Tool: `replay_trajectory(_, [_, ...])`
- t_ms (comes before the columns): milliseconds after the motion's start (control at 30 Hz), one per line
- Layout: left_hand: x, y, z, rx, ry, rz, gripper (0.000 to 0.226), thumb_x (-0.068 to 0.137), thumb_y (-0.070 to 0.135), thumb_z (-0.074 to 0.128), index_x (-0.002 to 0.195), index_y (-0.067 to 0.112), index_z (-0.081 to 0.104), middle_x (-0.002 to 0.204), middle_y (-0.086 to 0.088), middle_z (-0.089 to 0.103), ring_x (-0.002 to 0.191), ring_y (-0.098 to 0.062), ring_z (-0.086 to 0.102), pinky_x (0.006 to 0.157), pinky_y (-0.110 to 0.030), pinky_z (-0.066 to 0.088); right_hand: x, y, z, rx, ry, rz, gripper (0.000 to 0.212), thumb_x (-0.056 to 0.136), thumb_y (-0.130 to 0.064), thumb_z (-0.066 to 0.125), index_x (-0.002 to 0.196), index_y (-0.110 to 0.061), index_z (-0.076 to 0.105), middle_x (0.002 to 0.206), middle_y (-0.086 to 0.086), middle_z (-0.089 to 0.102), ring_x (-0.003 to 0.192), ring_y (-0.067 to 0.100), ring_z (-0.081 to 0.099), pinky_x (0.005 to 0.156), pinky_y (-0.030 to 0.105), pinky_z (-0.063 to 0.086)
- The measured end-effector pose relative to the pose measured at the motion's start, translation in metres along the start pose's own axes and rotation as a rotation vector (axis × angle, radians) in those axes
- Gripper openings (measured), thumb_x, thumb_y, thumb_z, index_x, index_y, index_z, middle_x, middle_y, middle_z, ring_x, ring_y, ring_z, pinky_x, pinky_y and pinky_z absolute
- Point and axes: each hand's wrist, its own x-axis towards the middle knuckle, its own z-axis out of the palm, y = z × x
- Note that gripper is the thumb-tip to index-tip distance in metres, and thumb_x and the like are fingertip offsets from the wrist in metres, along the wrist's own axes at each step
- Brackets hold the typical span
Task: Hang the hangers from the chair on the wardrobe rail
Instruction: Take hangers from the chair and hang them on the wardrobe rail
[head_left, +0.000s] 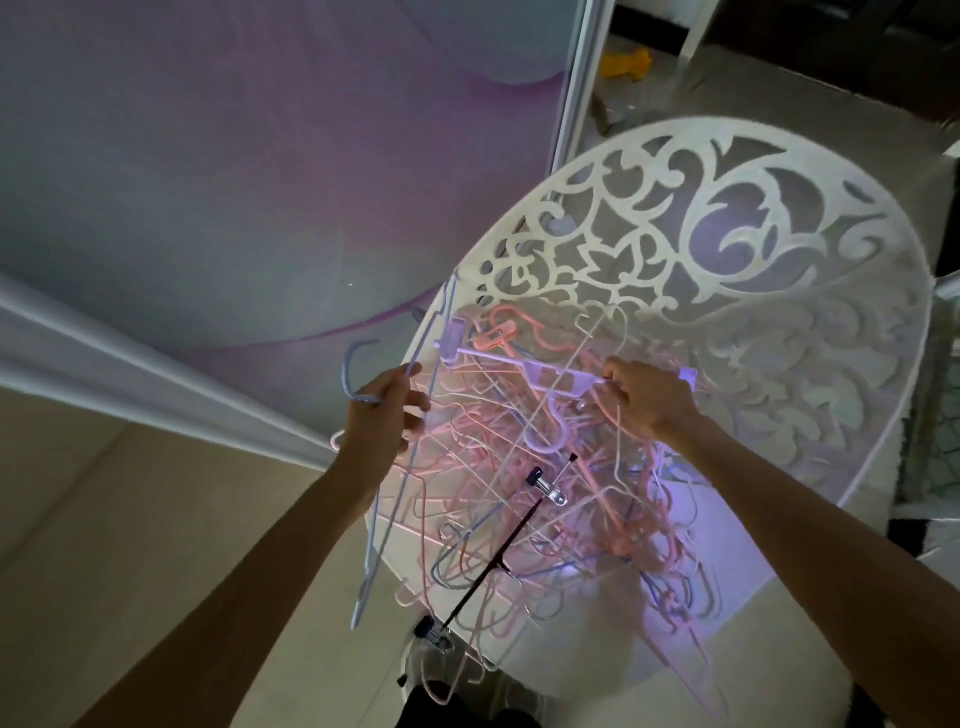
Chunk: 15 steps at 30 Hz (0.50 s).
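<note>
Between the 2 hands and below them, a tangled pile of hangers (545, 499) fills the seat of a white chair (727, 249) whose back is cut through with a scrolling leaf pattern. Most of the hangers are thin pink and white wire ones; a black clip hanger (498, 551) with metal clips lies slantwise across the pile, nearer the person than either hand.

The left hand (387, 415) has its fingers curled around the neck of a pale blue wire hanger (384, 478), with the hook rising to the left of the knuckles and the frame hanging down past the wrist, off the chair's left edge. A pink hook shows just below that hand.

The right hand (647, 400) pinches one end of a lilac plastic clip hanger (524, 364), which stretches leftward toward the left hand, lifted above the heap, its hook pointing down into the pile.

Beyond the left hand stands a sliding wardrobe door (234, 156) with a purple swirl. Beyond the right hand, something yellow (626, 63) lies on the floor.
</note>
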Motion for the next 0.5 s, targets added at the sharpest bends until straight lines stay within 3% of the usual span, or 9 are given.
replay_trajectory(100, [-0.001,0.002,0.004,0.09,0.001,0.099,0.022,0.1,0.009,0.037,0.11,0.012,0.056,0.038,0.012,0.051,0.029,0.001,0.039,0.031,-0.006,0.025,-0.014,0.006,-0.009,0.036,0.098,0.041,0.027,0.09,-0.034,0.049,0.108,-0.019,0.062,0.105,0.015,0.061,0.107,0.034,0.056,0.085,0.039,0.047])
replay_trajectory(200, [-0.007,-0.01,0.012,0.301,-0.051,0.205,0.025,0.099,0.012,0.039,0.092,0.025,0.06,0.044,0.013,0.056,0.032,0.0,0.044,0.042,-0.016,0.034,-0.044,0.003,-0.014,0.101,0.23,0.022,0.031,0.089,-0.031,0.052,0.11,-0.013,0.064,0.108,0.018,0.062,0.105,0.035,0.056,0.082,0.04,0.047])
replay_trajectory(300, [-0.014,-0.029,0.02,0.469,-0.125,0.246,0.021,0.099,0.016,0.041,0.103,0.028,0.058,0.058,0.011,0.062,0.041,0.001,0.054,0.055,-0.028,0.048,-0.082,0.002,0.001,0.225,0.071,0.096,0.026,0.092,-0.029,0.051,0.111,-0.013,0.06,0.114,0.012,0.061,0.107,0.03,0.058,0.083,0.037,0.046])
replay_trajectory(367, [-0.019,-0.042,0.024,0.559,-0.174,0.249,0.021,0.099,0.023,0.041,0.11,0.029,0.058,0.067,0.012,0.066,0.051,-0.002,0.061,0.062,-0.034,0.053,-0.108,0.005,0.018,0.204,-0.083,0.149,0.037,0.088,-0.036,0.057,0.118,-0.014,0.055,0.119,0.009,0.057,0.112,0.028,0.055,0.085,0.036,0.045])
replay_trajectory(500, [-0.026,-0.06,0.026,0.611,-0.206,0.176,0.022,0.098,0.035,0.038,0.089,0.038,0.058,0.083,0.005,0.072,0.073,-0.019,0.069,0.072,-0.045,0.057,-0.142,-0.004,0.046,0.034,0.075,0.026,0.053,0.076,-0.036,0.07,0.12,-0.009,0.056,0.114,0.012,0.059,0.102,0.035,0.059,0.079,0.04,0.049])
